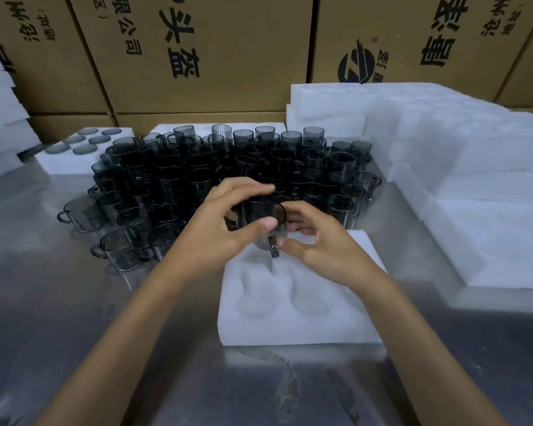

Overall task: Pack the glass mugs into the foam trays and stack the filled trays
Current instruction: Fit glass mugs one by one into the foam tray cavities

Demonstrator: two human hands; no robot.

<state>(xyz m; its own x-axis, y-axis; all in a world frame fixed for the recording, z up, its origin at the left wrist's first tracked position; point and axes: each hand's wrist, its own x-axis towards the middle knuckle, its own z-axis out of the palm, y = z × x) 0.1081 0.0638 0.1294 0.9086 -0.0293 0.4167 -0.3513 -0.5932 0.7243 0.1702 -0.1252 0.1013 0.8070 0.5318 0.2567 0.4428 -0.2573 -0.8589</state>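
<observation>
Packing is at the loading step: both hands meet over the far end of an open foam tray [293,330] that sits on the steel table [74,348] at about five o'clock from the scene's centre. Between them is one smoky glass mug [266,221], tipped so its mouth faces the camera and its handle points down toward the tray. The left hand [225,224] curls around the mug from the nine o'clock side, thumb across the front of the glass and fingers arched over the top. The right hand [316,241] comes in from three o'clock with its fingers bent; its fingertips appear to touch the rim and handle, though how firm that hold is cannot be told. Two round pockets nearer the camera show bare foam, so this tray looks barely begun. The main stock of mugs [222,176] crowds the table at twelve o'clock, just beyond the hands. A filled tray [80,155] lies at ten o'clock, and a heap of spare foam trays [459,179] rises at two o'clock. Next, the mug probably needs turning upright and lining up with a far pocket, then pressing down squarely, handle seated in its slot, without knocking neighbouring glass.
</observation>
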